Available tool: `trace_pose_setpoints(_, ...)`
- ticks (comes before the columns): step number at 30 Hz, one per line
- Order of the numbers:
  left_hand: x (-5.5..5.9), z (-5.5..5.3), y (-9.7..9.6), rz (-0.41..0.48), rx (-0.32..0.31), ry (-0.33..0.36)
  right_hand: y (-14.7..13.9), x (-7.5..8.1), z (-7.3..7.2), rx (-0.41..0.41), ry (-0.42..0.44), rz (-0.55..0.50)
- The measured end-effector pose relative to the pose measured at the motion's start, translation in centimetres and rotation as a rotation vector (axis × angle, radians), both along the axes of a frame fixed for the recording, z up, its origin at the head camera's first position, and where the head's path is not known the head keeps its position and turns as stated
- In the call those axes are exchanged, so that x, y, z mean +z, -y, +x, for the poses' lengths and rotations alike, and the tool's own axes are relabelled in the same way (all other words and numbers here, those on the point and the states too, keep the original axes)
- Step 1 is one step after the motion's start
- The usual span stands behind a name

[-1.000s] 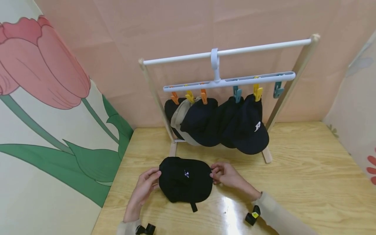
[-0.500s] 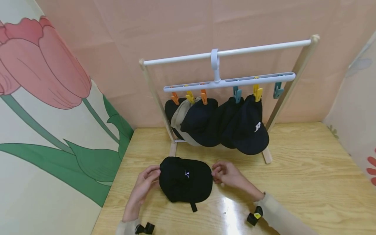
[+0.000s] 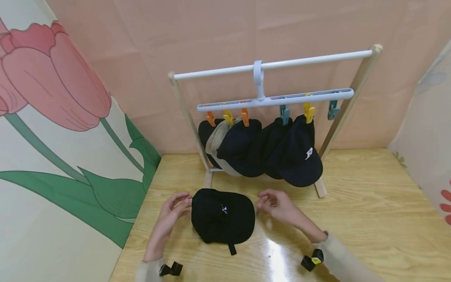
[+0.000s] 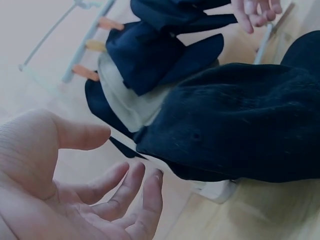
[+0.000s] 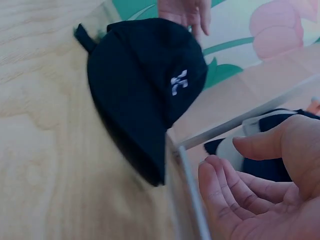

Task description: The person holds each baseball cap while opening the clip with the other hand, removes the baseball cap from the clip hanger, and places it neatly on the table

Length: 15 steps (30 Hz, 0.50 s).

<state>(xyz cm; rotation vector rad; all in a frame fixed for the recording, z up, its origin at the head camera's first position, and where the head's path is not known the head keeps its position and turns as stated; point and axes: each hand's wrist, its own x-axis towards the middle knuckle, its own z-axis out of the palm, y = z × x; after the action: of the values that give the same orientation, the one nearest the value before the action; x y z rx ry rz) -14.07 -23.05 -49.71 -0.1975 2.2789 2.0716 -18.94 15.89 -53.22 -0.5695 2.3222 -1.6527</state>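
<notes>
A black baseball cap [image 3: 225, 223] with a small pale emblem lies on the table, its strap end poking out toward the near side. Just left of it is my left hand [image 3: 171, 213]; in the left wrist view the thumb and fingers [image 4: 150, 200] are apart, with nothing between them. My right hand [image 3: 278, 205] is to the right of the brim, off the cap. In the right wrist view its fingers [image 5: 220, 195] are loosely bent and hold nothing.
Behind the cap stands a wooden rack with a white bar [image 3: 317, 60]. From it hangs a pale clip hanger [image 3: 239, 104] with several coloured clips, holding dark and beige caps [image 3: 299, 156]. The rightmost teal clip [image 3: 333, 110] holds nothing. A printed cloth lines the left side.
Both hands have let go of the black cap and drawn slightly away, the left to the left, the right to the right. The cap stays in place.
</notes>
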Motion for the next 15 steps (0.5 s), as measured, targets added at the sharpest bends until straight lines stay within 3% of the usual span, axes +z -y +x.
trace_pose_setpoints(8, 2.3, -0.4, -0.5, -0.147, -0.006, -0.075, -0.9, 2.6, 0.7, -0.001, -0.113, -0.009)
trace_pose_setpoints(15, 3.7, -1.0, -1.0, -0.21, -0.041, -0.126, -1.6, 4.6, 1.5, -0.019, -0.2, -0.021)
